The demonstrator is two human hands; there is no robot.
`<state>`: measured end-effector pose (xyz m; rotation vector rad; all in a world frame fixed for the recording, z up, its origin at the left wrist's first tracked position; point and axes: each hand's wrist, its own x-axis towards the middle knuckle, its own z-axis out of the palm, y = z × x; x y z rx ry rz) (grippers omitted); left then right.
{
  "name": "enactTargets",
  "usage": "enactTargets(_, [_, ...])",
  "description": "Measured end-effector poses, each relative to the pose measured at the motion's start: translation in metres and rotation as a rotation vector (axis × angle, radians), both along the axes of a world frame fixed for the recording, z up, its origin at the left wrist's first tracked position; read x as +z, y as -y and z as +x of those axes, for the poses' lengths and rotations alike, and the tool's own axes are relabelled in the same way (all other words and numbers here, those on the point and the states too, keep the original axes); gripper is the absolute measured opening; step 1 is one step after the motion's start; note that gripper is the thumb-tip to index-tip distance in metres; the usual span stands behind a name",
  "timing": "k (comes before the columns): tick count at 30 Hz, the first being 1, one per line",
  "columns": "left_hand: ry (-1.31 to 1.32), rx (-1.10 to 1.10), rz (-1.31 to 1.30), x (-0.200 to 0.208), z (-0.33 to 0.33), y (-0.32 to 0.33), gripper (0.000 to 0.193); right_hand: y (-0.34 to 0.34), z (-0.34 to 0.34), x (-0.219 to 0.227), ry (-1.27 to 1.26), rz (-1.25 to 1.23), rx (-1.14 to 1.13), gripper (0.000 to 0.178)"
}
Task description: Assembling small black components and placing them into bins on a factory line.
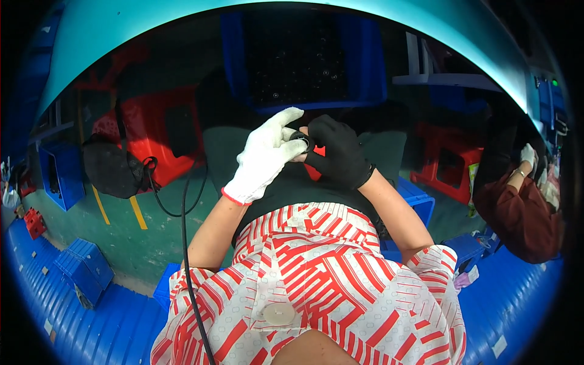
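Note:
In front of my waist my two hands meet around a small black ring-shaped part [302, 141]. My left hand [263, 157], in a white glove with a red cuff edge, is closed on it with thumb and fingers. The index finger points up and away from it. My right hand [338, 153], in a black glove, pinches the same part from the other side. Bare fingertips show beside the part. The gloves partly hide the part, so its full shape is not visible.
Beyond my hands stands a blue bin [243, 103] with many small dark pieces, below a pale teal table edge [182, 21]. Red stools [179, 161] flank me; a black bag [109, 167] is at the left. A black cable [184, 243] crosses my left side. A co-worker's sleeve [523, 213] shows right.

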<state>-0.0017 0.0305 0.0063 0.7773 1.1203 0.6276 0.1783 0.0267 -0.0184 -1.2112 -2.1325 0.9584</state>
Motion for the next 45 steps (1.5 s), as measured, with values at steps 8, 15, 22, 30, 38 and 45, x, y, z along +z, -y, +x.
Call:
enactTargets(8, [0.123,0.172,0.024,-0.002,0.007,0.006,0.054,0.005,-0.012,-0.002,-0.113,-0.033,-0.22,0.041])
enactTargets(15, [-0.017,0.116,0.044,0.004,0.006,0.005,0.05,0.002,-0.007,0.004,-0.016,0.11,-0.08,0.049])
enactTargets(22, [-0.084,0.018,0.081,0.007,0.004,0.001,0.05,0.006,-0.009,-0.002,-0.192,0.049,-0.138,0.045])
enactTargets(30, [-0.048,0.041,0.045,0.008,0.002,0.001,0.05,-0.001,-0.009,0.003,-0.137,0.006,-0.056,0.05])
enactTargets(38, [-0.019,0.022,0.026,0.004,0.001,-0.001,0.051,0.005,-0.012,-0.003,-0.13,0.05,-0.091,0.046])
enactTargets(45, [0.0,-0.061,-0.004,0.003,-0.006,-0.003,0.049,-0.001,0.001,0.0,-0.197,-0.238,0.04,0.047])
